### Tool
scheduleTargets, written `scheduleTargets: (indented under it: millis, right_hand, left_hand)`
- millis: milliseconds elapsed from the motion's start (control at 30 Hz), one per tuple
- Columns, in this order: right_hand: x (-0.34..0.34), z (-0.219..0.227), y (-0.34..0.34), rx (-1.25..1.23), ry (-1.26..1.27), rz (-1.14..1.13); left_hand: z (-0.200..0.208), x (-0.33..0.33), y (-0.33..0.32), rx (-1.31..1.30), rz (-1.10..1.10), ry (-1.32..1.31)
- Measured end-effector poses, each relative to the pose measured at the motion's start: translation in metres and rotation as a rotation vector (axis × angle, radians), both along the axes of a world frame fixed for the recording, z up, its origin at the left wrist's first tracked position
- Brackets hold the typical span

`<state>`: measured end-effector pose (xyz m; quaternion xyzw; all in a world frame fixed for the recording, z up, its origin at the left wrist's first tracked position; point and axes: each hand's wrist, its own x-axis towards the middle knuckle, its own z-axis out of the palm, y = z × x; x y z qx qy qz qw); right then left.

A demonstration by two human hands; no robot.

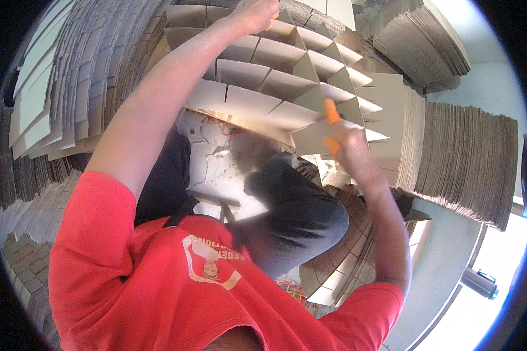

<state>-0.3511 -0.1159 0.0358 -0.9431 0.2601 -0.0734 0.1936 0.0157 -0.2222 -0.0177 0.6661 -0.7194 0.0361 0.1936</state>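
A grid of interlocked cardboard dividers (281, 55), made of slotted brown-grey strips standing on edge, lies in front of me. My left hand (255, 14) reaches over it to the far side, its fingers curled at a strip's edge and partly cut off by the frame. At the grid's near right corner, my right hand (352, 146) grips the end of a crosswise strip. Orange covers (332, 111) show on its thumb and a finger, which lie on either side of the cardboard; a small bit of orange shows on the left hand too.
Tall stacks of cardboard strips (88, 76) fill the left side. More stacks stand at the right (468, 158) and far right (418, 41). My bent leg (293, 216) is close below the grid. Further cardboard pieces (339, 251) lie beside my right knee.
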Motion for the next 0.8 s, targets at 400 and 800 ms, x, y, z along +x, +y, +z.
scheduleTargets:
  millis: [400,800]
  right_hand:
    - [-0.105,-0.002,-0.049,-0.845,0.276,-0.924]
    - [-0.182,-0.006,-0.081,-0.543,-0.143,-1.362]
  left_hand:
    - [0.092,-0.038,0.094,-0.421,-0.001,0.094]
    - [0.058,-0.050,0.208,-0.497,0.097,0.489]
